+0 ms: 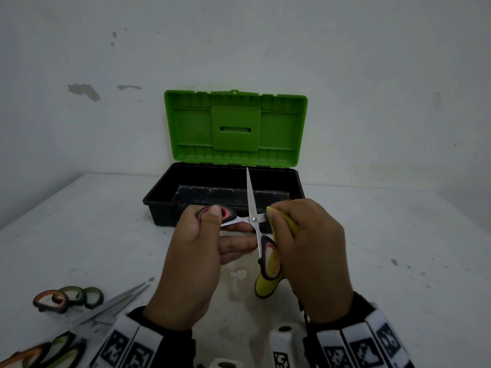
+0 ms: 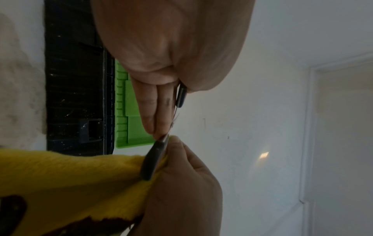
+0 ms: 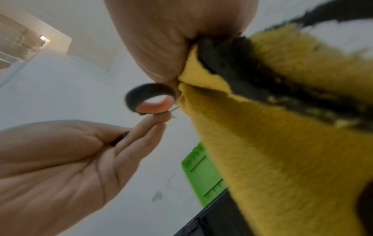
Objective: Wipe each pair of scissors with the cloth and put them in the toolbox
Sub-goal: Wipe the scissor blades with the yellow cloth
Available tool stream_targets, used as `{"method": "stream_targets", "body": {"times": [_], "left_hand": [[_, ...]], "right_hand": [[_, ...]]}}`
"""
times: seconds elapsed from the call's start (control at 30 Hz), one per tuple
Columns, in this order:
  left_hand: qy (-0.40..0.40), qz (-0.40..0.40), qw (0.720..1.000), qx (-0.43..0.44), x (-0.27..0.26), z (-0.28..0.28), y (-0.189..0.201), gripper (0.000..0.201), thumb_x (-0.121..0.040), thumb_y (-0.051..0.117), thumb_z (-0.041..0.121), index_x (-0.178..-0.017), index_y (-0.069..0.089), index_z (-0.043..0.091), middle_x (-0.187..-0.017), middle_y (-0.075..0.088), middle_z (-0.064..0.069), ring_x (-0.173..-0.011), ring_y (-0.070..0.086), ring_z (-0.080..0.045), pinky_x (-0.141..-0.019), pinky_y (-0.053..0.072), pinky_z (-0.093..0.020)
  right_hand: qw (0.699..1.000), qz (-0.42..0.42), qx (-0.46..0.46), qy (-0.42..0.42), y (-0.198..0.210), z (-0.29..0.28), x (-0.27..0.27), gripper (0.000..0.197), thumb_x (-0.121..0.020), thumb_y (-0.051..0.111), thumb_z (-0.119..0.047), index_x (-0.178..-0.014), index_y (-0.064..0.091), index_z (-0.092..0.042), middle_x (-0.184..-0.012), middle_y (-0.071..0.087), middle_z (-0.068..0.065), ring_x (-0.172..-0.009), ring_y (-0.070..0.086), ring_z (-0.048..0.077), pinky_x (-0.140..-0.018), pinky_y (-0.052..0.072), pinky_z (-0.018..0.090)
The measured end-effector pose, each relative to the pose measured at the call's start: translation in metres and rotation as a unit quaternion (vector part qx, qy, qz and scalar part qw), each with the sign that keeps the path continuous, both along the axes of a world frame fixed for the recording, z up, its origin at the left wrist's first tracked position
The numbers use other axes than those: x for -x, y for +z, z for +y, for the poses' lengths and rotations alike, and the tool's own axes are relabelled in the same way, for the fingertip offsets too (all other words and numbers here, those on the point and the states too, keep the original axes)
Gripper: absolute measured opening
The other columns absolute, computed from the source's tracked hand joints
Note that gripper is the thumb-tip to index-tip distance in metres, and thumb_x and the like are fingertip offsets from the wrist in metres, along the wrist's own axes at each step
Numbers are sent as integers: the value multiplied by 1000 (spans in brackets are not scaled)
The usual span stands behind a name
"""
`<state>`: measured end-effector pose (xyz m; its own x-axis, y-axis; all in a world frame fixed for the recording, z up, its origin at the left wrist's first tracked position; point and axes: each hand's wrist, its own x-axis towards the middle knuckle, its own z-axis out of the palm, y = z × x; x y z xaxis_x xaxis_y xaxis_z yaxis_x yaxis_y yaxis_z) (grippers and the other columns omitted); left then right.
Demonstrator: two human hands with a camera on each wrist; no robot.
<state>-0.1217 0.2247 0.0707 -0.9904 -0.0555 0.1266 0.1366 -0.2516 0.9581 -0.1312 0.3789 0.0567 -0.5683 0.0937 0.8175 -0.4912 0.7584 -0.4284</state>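
- At centre frame, the left hand (image 1: 195,244) pinches one black-and-pink handle of the opened scissors (image 1: 253,220), thumb on top, fingers straight beneath.
- Right of it, the right hand (image 1: 309,251) curls round the yellow cloth (image 1: 268,284), pressed to one blade.
- The toolbox (image 1: 225,193) stands open behind, upper centre.
- More scissors (image 1: 79,304) lie lower left.

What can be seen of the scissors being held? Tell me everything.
The held scissors have silver metal blades joined by a small pivot screw and black handle loops lined in pinkish orange. They are spread wide open in the air before the open toolbox: one blade points up, the other is hidden in the yellow cloth that the right hand pinches around it. The left hand grips one handle loop, thumb on top; the other loop hangs down against the cloth.
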Motion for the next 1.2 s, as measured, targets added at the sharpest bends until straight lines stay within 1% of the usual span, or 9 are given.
{"method": "stream_targets", "body": {"times": [0.17, 0.4, 0.57, 0.7, 0.83, 0.93, 1.03, 1.1, 1.2], "left_hand": [[9, 23, 1000, 7, -3, 1, -2, 25, -104, 36, 25, -108, 54, 9, -84, 76, -14, -73, 75, -33, -64, 61, -35], [6, 16, 1000, -21, -5, 1, -2, 24, -105, 35, 24, -104, 52, 6, -82, 75, -19, -75, 75, -37, -70, 62, -44], [10, 40, 999, 2, -4, 4, -2, 25, -105, 35, 24, -106, 52, 6, -82, 76, -16, -73, 75, -34, -67, 62, -41], [14, 38, 999, 5, -4, 1, -4, 25, -104, 36, 24, -103, 54, 6, -80, 75, -16, -71, 75, -33, -66, 62, -39], [13, 12, 1000, -17, -1, -1, -3, 24, -104, 37, 24, -103, 54, 7, -80, 75, -18, -72, 75, -35, -68, 63, -43], [22, 9, 999, -27, 6, -8, 1, 23, -105, 39, 24, -104, 54, 6, -79, 75, -18, -72, 74, -37, -67, 62, -43], [25, -8, 999, -24, 15, -13, 4, 22, -104, 41, 24, -103, 55, 6, -79, 75, -17, -72, 75, -37, -68, 62, -43], [33, -18, 999, -26, 21, -14, 4, 22, -104, 43, 24, -102, 56, 7, -78, 75, -17, -71, 74, -37, -71, 61, -45], [43, -20, 999, -23, 28, -11, 3, 23, -104, 44, 25, -104, 55, 5, -77, 75, -17, -68, 74, -36, -66, 60, -41]], "right_hand": [[999, 4, -17, 28, 1, -3, -3, 7, -89, 67, -12, -91, 73, -13, -84, 68, -2, -77, 60, 8, -76, 48, 18], [999, -17, 25, -33, 4, 22, 0, 5, -88, 70, -11, -86, 72, -14, -79, 68, -2, -76, 55, 4, -75, 39, 1], [1000, 2, -7, -12, 4, 10, -4, 4, -89, 68, -14, -88, 72, -14, -82, 67, -3, -75, 59, 8, -73, 46, 19], [998, -38, 24, -41, 5, 25, -1, 4, -89, 70, -15, -88, 73, -16, -81, 68, -5, -77, 56, 3, -73, 40, 6], [986, -114, 104, -64, 10, 45, 1, 8, -89, 68, -24, -82, 71, -27, -76, 66, -15, -75, 59, -1, -68, 40, 4], [969, -159, 189, -25, 14, 57, -2, 14, -90, 67, -28, -76, 69, -29, -61, 64, -12, -63, 61, 3, -57, 45, 11], [962, -205, 175, 54, 21, 57, -9, 13, -90, 66, -30, -78, 70, -28, -64, 66, -8, -56, 60, 8, -51, 48, 20], [958, -230, 125, 118, 25, 50, -12, 10, -89, 68, -26, -79, 70, -28, -73, 68, -12, -66, 61, 2, -56, 43, 10], [922, -305, 93, 220, 26, 35, -12, 9, -89, 67, -23, -81, 71, -24, -80, 70, -10, -73, 64, 2, -65, 46, 13]]}}
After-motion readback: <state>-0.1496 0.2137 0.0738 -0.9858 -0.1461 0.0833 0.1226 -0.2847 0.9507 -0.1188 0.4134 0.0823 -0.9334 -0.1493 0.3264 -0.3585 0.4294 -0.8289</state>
